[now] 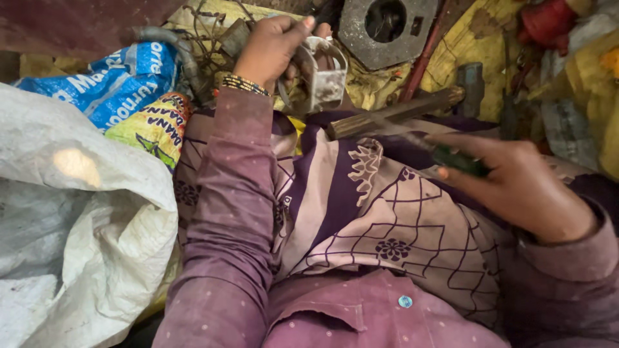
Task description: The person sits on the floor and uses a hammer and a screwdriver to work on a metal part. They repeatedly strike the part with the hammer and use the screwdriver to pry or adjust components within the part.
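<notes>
Your left hand point(271, 48) is gripping a dusty white metal part point(322, 77) at twelve o'clock above your lap, fingers curled around it. Your right hand point(516, 187) at three o'clock is pinching a green-handled screwdriver point(451, 156), its blade aiming at the part. The blade could be slipping off toward your fingers, since nothing is bracing the part. A hammer point(412, 106) is lying just beyond.

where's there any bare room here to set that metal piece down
The patterned cloth on the lap, between the left sleeve and the right hand, is the widest open patch. The white sack also lies bare. Around the left hand and its metal piece it is crowded: wires, metal plate, hammer.
</notes>
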